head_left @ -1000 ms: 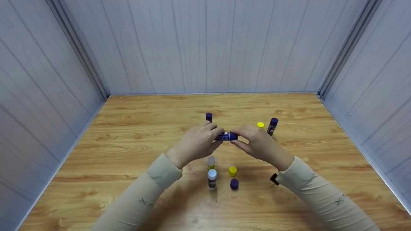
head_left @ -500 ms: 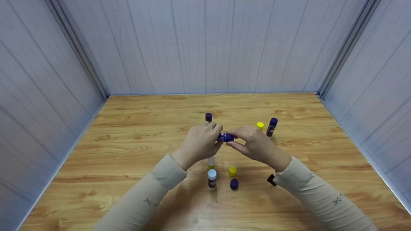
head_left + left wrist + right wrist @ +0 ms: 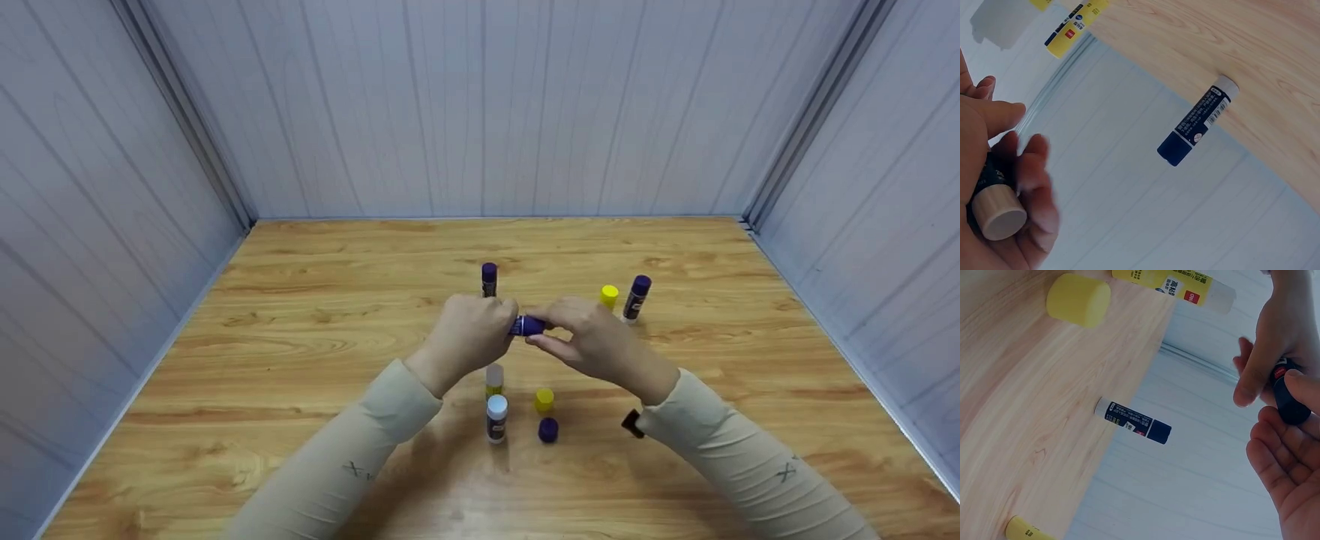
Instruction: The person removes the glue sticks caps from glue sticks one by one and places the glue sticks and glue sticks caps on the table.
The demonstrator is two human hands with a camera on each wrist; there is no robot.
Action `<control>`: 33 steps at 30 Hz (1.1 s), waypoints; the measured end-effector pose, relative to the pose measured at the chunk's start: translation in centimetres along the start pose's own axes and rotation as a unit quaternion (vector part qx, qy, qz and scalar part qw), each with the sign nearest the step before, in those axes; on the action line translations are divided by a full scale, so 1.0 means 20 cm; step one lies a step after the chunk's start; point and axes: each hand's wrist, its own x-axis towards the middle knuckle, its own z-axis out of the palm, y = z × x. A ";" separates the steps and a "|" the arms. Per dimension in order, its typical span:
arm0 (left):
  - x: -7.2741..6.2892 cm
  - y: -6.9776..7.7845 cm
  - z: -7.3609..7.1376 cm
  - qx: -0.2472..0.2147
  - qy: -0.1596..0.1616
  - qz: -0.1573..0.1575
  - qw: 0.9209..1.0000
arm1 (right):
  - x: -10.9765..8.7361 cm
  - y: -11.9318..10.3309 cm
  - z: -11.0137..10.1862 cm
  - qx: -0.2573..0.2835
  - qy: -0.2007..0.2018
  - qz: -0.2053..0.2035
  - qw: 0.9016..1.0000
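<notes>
Held level above the middle of the table is a dark blue glue stick (image 3: pixel 528 325). My left hand (image 3: pixel 474 330) grips its body, and the stick's pale base (image 3: pixel 1000 215) pokes out of the curled fingers in the left wrist view. My right hand (image 3: pixel 592 337) pinches the capped end between thumb and fingers. In the right wrist view the thumb lies on the dark cap (image 3: pixel 1291 402), with the other fingers beneath it. The cap appears seated on the body. Most of the label is hidden by the left fingers.
Dark blue glue sticks stand upright behind the left hand (image 3: pixel 489 279) and at the right (image 3: pixel 637 300), beside a yellow one (image 3: pixel 609 297). Nearer are white-topped blue (image 3: pixel 496 420) and yellow (image 3: pixel 494 381) sticks, a yellow cap (image 3: pixel 544 400) and a blue cap (image 3: pixel 548 430).
The left hand has shifted slightly right and turned, covering more of the stick. The right hand has moved a little left with the capped end. The standing sticks and loose caps have stayed put.
</notes>
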 end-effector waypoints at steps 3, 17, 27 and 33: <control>0.00 0.00 0.00 -0.009 -0.001 0.000 1.000 | 0.00 0.01 0.00 -0.001 0.000 -0.008 1.000; 0.00 -0.01 -0.03 -0.078 -0.072 -0.017 0.994 | -0.01 0.02 0.00 0.012 -0.011 -0.020 1.000; 0.00 -0.04 -0.02 -0.129 -0.116 -0.020 0.985 | -0.02 0.03 0.00 -0.005 -0.015 -0.033 0.999; -0.05 -0.16 0.03 -0.161 -0.132 -0.069 0.976 | -0.06 0.09 -0.05 -0.062 0.005 -0.023 0.998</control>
